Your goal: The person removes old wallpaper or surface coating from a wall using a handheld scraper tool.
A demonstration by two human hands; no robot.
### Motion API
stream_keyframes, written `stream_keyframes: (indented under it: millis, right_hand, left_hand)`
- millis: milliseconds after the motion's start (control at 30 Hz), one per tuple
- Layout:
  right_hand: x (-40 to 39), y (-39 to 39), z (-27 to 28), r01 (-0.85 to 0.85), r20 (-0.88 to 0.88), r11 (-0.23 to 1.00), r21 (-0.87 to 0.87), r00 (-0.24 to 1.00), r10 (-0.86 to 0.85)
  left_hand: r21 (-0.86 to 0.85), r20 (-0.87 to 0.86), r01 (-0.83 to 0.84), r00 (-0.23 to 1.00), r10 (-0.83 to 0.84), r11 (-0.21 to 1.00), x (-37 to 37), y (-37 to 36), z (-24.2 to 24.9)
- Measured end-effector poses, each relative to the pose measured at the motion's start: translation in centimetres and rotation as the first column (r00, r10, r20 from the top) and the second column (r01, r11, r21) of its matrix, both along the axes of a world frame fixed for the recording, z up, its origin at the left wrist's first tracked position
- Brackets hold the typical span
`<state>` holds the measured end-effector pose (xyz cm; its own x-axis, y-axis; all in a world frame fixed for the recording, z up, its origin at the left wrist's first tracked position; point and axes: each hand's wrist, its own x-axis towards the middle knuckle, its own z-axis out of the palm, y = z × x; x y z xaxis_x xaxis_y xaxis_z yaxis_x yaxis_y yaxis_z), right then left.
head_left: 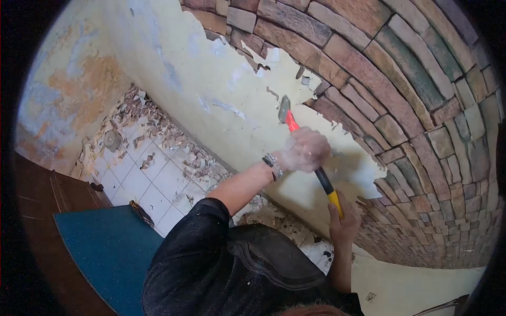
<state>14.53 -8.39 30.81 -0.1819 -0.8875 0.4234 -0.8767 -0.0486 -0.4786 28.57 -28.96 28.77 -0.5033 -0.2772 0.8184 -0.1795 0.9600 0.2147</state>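
Both of my hands grip one long-handled scraper, with a grey metal blade, a red neck, a black shaft and a yellow end. My left hand, a bracelet at its wrist, is closed around the shaft just below the red neck. Lower down, my right hand wraps the yellow end. The blade lies at or very close to the bare cream wall; whether it touches is hard to tell. Beyond it runs the torn edge of a stone-patterned wallpaper.
Scraps of torn wallpaper litter the white tiled floor along the wall. A small round container stands among them. At the lower left are a blue panel and dark brown furniture. A wall socket shows at the bottom.
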Motion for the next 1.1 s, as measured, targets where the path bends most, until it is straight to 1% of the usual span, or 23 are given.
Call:
stream_keyframes:
  millis: [33,67,100,167,267,333,367,400,467,533,600,633,700,733,767,800,833,900,967,1000,1033,1067,1100]
  right_hand:
    - [0.1,0.1,0.4,0.032,0.014,0.997,0.068,0.999,-0.033]
    - [0.2,0.2,0.6,0.064,0.025,0.988,0.140,0.997,-0.068]
    - [0.5,-1.0,0.2,0.067,0.027,0.987,0.143,0.997,-0.071]
    - [1.2,-4.3,-0.7,-0.055,0.029,0.990,0.129,0.998,0.052]
    - [2.4,-2.9,0.4,-0.023,-0.021,0.985,0.172,0.999,0.027]
    - [2.4,-0.9,-0.6,-0.021,-0.026,0.992,0.121,0.999,0.024]
    - [2.2,-0.9,-0.9,-0.014,-0.034,0.997,0.075,0.999,0.017]
    - [2.1,-1.9,-1.1,-0.020,-0.038,0.996,0.082,0.999,0.023]
    - [2.6,-4.1,-2.0,-0.036,0.037,0.991,0.125,0.999,0.032]
    - [2.3,-6.7,-3.6,-0.102,-0.045,0.981,0.162,0.993,0.111]
    - [3.1,-7.7,-2.1,-0.082,0.061,0.973,0.214,0.996,0.070]
    - [2.4,-6.5,-2.4,-0.047,0.061,0.976,0.213,0.998,0.034]
    - [0.9,-3.2,-3.5,-0.046,0.012,0.972,0.231,0.999,0.044]
    - [0.1,-1.1,-3.5,-0.033,0.012,0.971,0.235,0.999,0.031]
    - [-1.0,1.2,-3.4,0.030,0.056,0.965,0.260,0.997,-0.046]
    - [-2.0,3.5,-3.2,0.087,0.102,0.954,0.288,0.987,-0.121]
    - [-3.0,5.8,-2.9,0.123,0.080,0.957,0.264,0.986,-0.149]
    - [-5.1,9.6,-1.7,0.188,0.074,0.952,0.242,0.975,-0.211]
    - [-7.1,12.9,0.3,0.298,0.054,0.907,0.299,0.943,-0.327]
    - [-8.1,14.4,1.3,0.374,0.014,0.861,0.345,0.915,-0.403]
    - [-9.0,15.6,2.3,0.375,0.015,0.860,0.346,0.915,-0.404]
    - [-9.8,16.7,3.2,0.429,0.025,0.840,0.331,0.886,-0.462]
    - [-10.8,17.6,3.8,0.482,0.035,0.816,0.318,0.854,-0.519]
  left_hand:
    - [0.001,-0.061,0.052,0.997,-0.052,0.999,-0.2,0.0,0.0]
    - [0.000,-0.062,0.050,0.997,-0.050,0.999,0.3,-0.9,-0.2]
    - [-0.037,-0.087,0.000,0.996,-0.003,0.999,1.3,-2.4,-0.5]
    - [-0.066,-0.111,-0.049,0.993,0.041,0.997,2.6,-3.4,-1.2]
    - [-0.042,-0.049,-0.072,0.996,0.070,0.997,3.6,-4.1,-0.9]
    - [-0.090,-0.226,0.007,0.974,-0.028,0.996,1.9,-2.1,-1.3]
    - [-0.028,-0.078,0.096,0.992,-0.098,0.995,1.8,-2.0,-1.1]
    - [-0.022,-0.082,0.091,0.992,-0.092,0.996,1.8,-3.6,-3.3]
    - [0.019,-0.188,0.024,0.982,-0.020,1.000,1.7,-7.6,-9.7]
    - [0.038,0.004,-0.041,0.999,0.041,0.998,5.7,-7.6,-5.5]
    - [0.161,-0.075,-0.190,0.976,0.204,0.968,5.7,-6.2,-4.9]
    - [0.160,-0.076,-0.155,0.983,0.169,0.975,4.5,-5.0,-5.3]
    - [0.181,0.106,-0.234,0.970,0.218,0.955,3.0,-1.3,-6.6]
    - [0.185,0.083,-0.099,0.993,0.085,0.978,2.0,0.6,-6.6]
    - [0.184,0.056,0.031,0.998,-0.042,0.982,0.4,2.3,-6.5]
    - [0.191,-0.092,0.120,0.990,-0.104,0.974,-1.9,3.8,-7.6]
    - [0.185,-0.236,0.207,0.958,-0.161,0.961,-4.3,5.3,-8.6]
    - [0.175,-0.007,0.224,0.974,-0.226,0.959,-7.0,8.4,-6.7]
    - [0.022,0.017,0.342,0.939,-0.343,0.939,-11.1,10.5,-6.1]
    - [0.107,0.032,0.372,0.926,-0.377,0.922,-12.7,12.0,-5.6]
    - [0.189,0.045,0.395,0.911,-0.410,0.899,-14.0,13.4,-4.9]
    - [0.187,0.046,0.395,0.911,-0.410,0.899,-15.5,14.6,-4.0]
    - [0.126,-0.055,0.428,0.904,-0.424,0.895,-17.0,15.6,-3.2]
